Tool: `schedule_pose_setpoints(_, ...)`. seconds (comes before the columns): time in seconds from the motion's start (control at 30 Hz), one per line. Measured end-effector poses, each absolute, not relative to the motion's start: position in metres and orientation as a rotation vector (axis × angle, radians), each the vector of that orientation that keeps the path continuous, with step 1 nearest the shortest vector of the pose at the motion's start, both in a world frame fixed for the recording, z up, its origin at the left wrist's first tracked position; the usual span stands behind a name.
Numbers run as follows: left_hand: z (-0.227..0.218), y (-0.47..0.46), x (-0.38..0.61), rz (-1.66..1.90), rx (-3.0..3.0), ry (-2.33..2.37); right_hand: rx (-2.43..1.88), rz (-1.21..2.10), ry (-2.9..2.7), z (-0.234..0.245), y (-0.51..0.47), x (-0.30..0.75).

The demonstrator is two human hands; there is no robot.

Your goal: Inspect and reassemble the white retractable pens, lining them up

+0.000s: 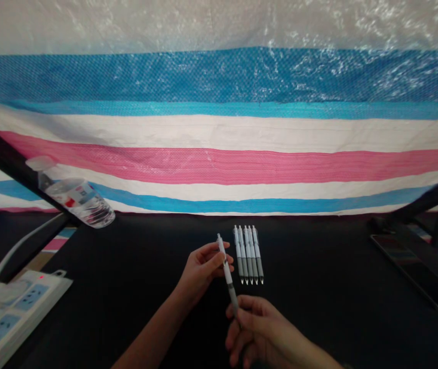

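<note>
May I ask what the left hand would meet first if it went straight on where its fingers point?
Beyond the pen it holds, the left hand would probably meet the row of pens first, though it may be high enough to pass over them.

White-and-grey pen [227, 275], held aslant

I can make out no words or numbers: the white label with a red patch [77, 196] on the clear plastic bottle [101, 211] is too blurred for me to read.
</note>
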State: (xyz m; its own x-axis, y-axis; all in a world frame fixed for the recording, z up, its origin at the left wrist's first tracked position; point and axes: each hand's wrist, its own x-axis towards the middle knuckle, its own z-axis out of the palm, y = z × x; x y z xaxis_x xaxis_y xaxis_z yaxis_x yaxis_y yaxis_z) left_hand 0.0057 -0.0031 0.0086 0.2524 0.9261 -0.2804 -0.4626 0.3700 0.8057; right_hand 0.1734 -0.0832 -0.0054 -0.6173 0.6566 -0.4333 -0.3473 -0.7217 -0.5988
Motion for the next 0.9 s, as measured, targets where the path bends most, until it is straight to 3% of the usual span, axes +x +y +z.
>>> schedule_pose_setpoints(0.3, 0.009, -0.004, 0.007, 0.988, 0.724, 0.851, -0.925, 2.345, -0.682, -0.009, -0.083, 0.172)
schedule_pose_setpoints(0.9, 0.012, 0.013, -0.011, 1.280, 0.491, 0.914, -1.106, 2.364, -0.750, -0.006, -0.086, 0.170)
